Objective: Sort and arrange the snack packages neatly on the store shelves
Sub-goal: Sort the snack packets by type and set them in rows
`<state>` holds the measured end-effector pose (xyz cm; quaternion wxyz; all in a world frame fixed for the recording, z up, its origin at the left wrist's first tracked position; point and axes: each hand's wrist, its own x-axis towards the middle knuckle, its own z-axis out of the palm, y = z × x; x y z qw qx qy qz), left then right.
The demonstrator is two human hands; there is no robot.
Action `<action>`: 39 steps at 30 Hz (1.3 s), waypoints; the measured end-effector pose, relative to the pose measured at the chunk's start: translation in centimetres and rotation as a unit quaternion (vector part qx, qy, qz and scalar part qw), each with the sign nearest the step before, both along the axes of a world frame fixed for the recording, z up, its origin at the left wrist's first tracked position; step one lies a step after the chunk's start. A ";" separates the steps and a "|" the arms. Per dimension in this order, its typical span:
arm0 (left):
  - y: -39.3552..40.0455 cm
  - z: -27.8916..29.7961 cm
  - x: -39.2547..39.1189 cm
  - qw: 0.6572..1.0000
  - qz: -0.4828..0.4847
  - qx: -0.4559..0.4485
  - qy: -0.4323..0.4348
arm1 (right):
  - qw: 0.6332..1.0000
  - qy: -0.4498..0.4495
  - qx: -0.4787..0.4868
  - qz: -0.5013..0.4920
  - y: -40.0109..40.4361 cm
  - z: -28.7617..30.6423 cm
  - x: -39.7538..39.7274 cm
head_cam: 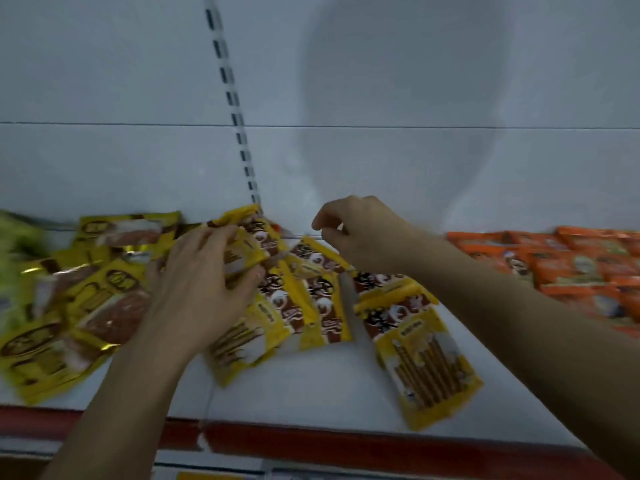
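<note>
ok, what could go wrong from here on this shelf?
1. The yellow biscuit-stick packet lies askew close to the white shelf's red front edge; a sweep of the right forearm might knock it off.
2. The left hand presses on a loose heap of overlapping yellow packets, which may slide or crumple.
3. The right hand hovers curled; blur hides whether it holds anything. The orange packets alongside could get mixed in.
</note>
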<state>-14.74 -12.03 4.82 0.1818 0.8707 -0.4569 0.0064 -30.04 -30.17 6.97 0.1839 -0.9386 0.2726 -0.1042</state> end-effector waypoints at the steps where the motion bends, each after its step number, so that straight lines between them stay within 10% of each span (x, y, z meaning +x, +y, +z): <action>1: 0.4 -0.5 1.2 0.999 0.005 0.033 0.011 | 1.000 0.011 -0.002 -0.001 0.4 -0.5 2.1; 6: 2.1 -3.8 3.4 0.995 -0.045 0.066 0.062 | 0.992 0.063 0.031 -0.108 0.1 -3.5 10.2; 14: 2.8 -5.2 3.8 0.996 -0.040 0.041 0.075 | 0.893 -0.130 0.346 -0.257 -0.3 -6.1 13.2; 20: 2.4 -4.5 4.4 0.995 -0.041 0.038 0.081 | 0.903 -0.217 0.272 -0.252 1.1 -3.7 10.4; 34: 0.4 1.1 0.3 0.976 -0.104 -0.171 0.086 | 0.776 -0.404 0.434 -0.214 3.7 1.7 -1.1; 39: -1.4 0.4 -2.5 0.934 -0.148 -0.232 0.229 | 0.759 -0.431 0.446 -0.197 4.2 1.9 -3.6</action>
